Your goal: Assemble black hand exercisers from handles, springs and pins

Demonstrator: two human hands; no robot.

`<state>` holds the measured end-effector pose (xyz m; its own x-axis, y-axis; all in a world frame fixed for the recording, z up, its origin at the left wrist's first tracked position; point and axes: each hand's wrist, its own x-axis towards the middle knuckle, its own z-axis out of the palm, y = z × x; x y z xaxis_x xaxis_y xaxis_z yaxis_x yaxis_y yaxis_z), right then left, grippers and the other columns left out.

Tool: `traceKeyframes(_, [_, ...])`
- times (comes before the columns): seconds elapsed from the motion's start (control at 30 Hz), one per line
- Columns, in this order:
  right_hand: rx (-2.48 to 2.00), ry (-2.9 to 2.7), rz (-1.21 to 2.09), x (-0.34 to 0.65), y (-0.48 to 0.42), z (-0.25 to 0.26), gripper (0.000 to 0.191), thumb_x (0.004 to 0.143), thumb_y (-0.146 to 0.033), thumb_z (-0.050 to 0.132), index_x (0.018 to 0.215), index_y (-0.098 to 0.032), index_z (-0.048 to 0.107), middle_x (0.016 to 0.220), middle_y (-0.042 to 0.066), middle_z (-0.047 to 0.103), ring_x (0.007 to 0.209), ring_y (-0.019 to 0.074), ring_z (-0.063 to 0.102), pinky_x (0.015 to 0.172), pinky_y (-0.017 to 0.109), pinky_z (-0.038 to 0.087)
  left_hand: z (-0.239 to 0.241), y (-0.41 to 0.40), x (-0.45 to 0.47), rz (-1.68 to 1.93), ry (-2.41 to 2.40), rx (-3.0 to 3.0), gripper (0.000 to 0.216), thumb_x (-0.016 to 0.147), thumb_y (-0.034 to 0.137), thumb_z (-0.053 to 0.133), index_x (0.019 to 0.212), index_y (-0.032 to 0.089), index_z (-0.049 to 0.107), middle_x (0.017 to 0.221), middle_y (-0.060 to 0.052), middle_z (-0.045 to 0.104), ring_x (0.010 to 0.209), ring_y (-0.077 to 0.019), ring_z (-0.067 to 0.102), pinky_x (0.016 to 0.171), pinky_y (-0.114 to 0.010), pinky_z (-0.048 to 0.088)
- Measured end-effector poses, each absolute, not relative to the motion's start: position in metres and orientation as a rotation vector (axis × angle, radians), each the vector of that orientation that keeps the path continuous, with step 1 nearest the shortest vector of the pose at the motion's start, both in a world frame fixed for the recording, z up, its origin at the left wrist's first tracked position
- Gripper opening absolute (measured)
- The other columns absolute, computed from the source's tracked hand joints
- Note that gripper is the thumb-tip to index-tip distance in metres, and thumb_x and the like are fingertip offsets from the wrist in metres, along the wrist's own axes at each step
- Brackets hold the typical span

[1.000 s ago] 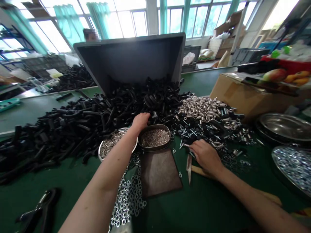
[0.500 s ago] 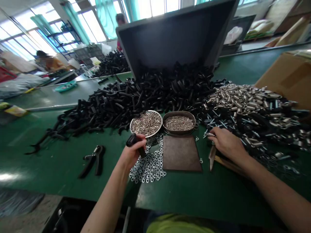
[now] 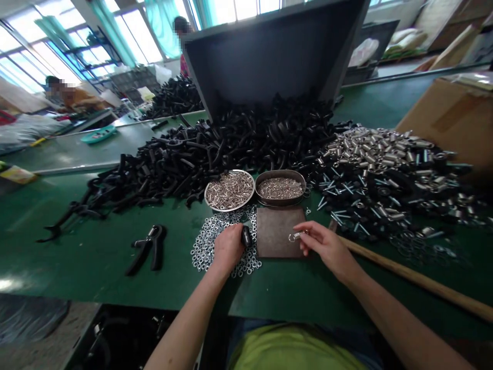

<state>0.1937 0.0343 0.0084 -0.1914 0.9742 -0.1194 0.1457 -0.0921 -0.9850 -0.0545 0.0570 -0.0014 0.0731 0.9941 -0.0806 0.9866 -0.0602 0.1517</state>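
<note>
The left hand point(image 3: 227, 249) rests on the washers point(image 3: 208, 246) at the near edge of the green tabletop point(image 3: 96, 257). Its grip is closed around a black handle piece point(image 3: 246, 236), whose rounded end pokes out to the right between thumb and fingers. The right hand point(image 3: 327, 246) pinches a small silver part point(image 3: 295, 236), seemingly a spring with a looped end, between thumb and forefinger, over the near right edge of the brown pad point(image 3: 275, 231).

The handle piece looks like stiff moulded plastic, light and not fragile, and a full-palm hold around its middle suits it. The silver part is tiny, hard and probably slippery, so a fingertip pinch on its body, with the loop left free, seems safest.

Far of the pad stand two metal dishes point(image 3: 230, 190) of small silver pieces, then the heap of black handles point(image 3: 231, 149) spilling from a tipped grey bin point(image 3: 277, 51). To the right lies a mound of springs and screws point(image 3: 377, 149), and a wooden stick point(image 3: 416, 280) lies near of it. A black assembled tool point(image 3: 148, 246) lies to the left.

Half a second earlier the left hand held the black piece up by the left dish, and the right hand was off to the right among the screws. Both have since drawn in to the pad, nearly meeting.
</note>
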Motion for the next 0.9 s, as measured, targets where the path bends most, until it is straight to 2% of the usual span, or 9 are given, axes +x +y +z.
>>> traceKeyframes(0.13, [-1.202, -1.294, 1.532, 0.181, 0.026, 0.014, 0.025, 0.078, -0.037, 0.062, 0.092, -0.017, 0.057, 0.065, -0.003, 0.055, 0.057, 0.0107, 0.053, 0.057, 0.027, 0.043, 0.010, 0.047, -0.049, 0.588, 1.789, 2.086, 0.022, 0.078, 0.011, 0.052, 0.094, 0.020, 0.063, 0.097, -0.007, 0.067, 0.090, -0.0203, 0.062, 0.079, -0.030, 0.046])
traceKeyframes(0.23, [-1.142, -1.261, 1.606, 0.174, 0.021, 0.021, 0.023, 0.075, -0.034, 0.067, 0.088, -0.018, 0.057, 0.066, -0.004, 0.055, 0.056, 0.0095, 0.052, 0.057, 0.025, 0.042, 0.023, 0.031, -0.035, 0.850, 1.525, 1.665, 0.017, 0.078, 0.027, 0.060, 0.092, 0.019, 0.066, 0.084, -0.003, 0.069, 0.075, -0.0177, 0.064, 0.070, -0.028, 0.049])
traceKeyframes(0.3, [-1.106, -1.265, 1.650, 0.169, 0.018, 0.026, 0.023, 0.074, -0.034, 0.067, 0.087, -0.018, 0.057, 0.068, -0.004, 0.056, 0.057, 0.0090, 0.051, 0.056, 0.025, 0.041, 0.030, 0.020, -0.023, 0.847, 1.409, 1.407, 0.021, 0.075, 0.033, 0.064, 0.090, 0.019, 0.068, 0.077, -0.002, 0.069, 0.069, -0.0170, 0.064, 0.065, -0.027, 0.049])
traceKeyframes(0.47, [-1.123, -1.238, 1.677, 0.164, 0.017, 0.030, 0.022, 0.073, -0.033, 0.069, 0.084, -0.017, 0.059, 0.069, -0.002, 0.059, 0.060, 0.0096, 0.051, 0.056, 0.024, 0.040, 0.031, 0.008, -0.009, 0.847, 1.280, 1.223, 0.019, 0.071, 0.032, 0.068, 0.084, 0.017, 0.069, 0.072, -0.001, 0.069, 0.069, -0.0159, 0.063, 0.065, -0.025, 0.048])
traceKeyframes(0.73, [-1.051, -0.912, 1.802, 0.161, 0.018, 0.024, 0.028, 0.068, -0.032, 0.074, 0.086, -0.016, 0.059, 0.074, 0.000, 0.063, 0.068, 0.0111, 0.057, 0.062, 0.025, 0.045, 0.016, 0.007, -0.014, 0.910, 1.208, 1.496, 0.015, 0.076, 0.031, 0.064, 0.083, 0.018, 0.068, 0.083, -0.003, 0.067, 0.075, -0.0152, 0.061, 0.070, -0.025, 0.047])
traceKeyframes(0.9, [-1.120, -0.937, 1.719, 0.162, 0.018, 0.019, 0.028, 0.067, -0.033, 0.074, 0.085, -0.017, 0.058, 0.073, -0.001, 0.063, 0.065, 0.0105, 0.058, 0.062, 0.025, 0.046, 0.013, 0.003, -0.010, 0.935, 1.151, 1.612, 0.014, 0.078, 0.029, 0.062, 0.084, 0.019, 0.068, 0.085, -0.006, 0.068, 0.080, -0.0174, 0.062, 0.076, -0.028, 0.047])
